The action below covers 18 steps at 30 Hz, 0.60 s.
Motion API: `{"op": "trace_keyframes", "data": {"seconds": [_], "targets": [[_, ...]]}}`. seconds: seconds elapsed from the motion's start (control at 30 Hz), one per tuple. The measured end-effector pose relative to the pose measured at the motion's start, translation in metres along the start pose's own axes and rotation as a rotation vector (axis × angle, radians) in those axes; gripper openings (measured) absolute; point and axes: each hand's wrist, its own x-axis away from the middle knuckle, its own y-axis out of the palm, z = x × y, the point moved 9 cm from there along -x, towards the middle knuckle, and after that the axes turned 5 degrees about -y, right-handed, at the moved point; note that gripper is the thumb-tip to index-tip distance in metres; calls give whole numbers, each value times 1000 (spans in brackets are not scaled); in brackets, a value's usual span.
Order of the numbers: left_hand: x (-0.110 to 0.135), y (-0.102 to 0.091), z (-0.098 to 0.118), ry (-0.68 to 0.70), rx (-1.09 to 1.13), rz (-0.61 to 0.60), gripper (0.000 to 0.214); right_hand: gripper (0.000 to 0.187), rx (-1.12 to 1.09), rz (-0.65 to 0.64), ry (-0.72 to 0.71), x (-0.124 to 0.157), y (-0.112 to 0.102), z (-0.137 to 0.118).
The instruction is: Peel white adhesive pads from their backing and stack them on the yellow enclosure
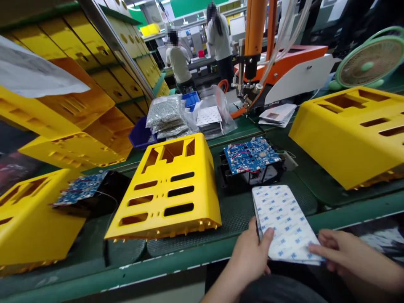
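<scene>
My left hand (251,250) grips the lower left edge of a stack of white adhesive sheets (284,223) printed with small blue marks. My right hand (342,252) holds the stack's right corner, with the fingers curled under it. Just beyond the stack, a blue circuit board (251,155) with red wires rests on a black frame. To its left lies a yellow slotted metal housing (167,189). A second blue circuit board (80,188) sits on a black piece further left. Neither hand touches a board or housing.
Yellow housings (347,134) stand on the green workbench (202,261), with more stacked at left. Behind are bags of screws (164,111), a purple bin (142,134), an orange-columned screwdriving machine (254,33) and a green fan (369,59). Two co-workers (178,59) stand further back.
</scene>
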Motion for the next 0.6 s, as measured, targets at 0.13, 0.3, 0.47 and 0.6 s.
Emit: {"op": "trace_keyframes", "data": {"seconds": [0.13,0.3,0.47,0.6], "targets": [[8,-22,8,12,-228,50,59,57,-150,-62,33,1,13,4],[14,-34,16,48,-293,152,43,60,-146,-55,54,15,-16,-4],[16,10,8,-32,141,-120,45,44,-418,-92,28,35,-30,-19],[21,45,16,-32,573,-312,48,37,-544,-67,41,49,-20,-20]]}}
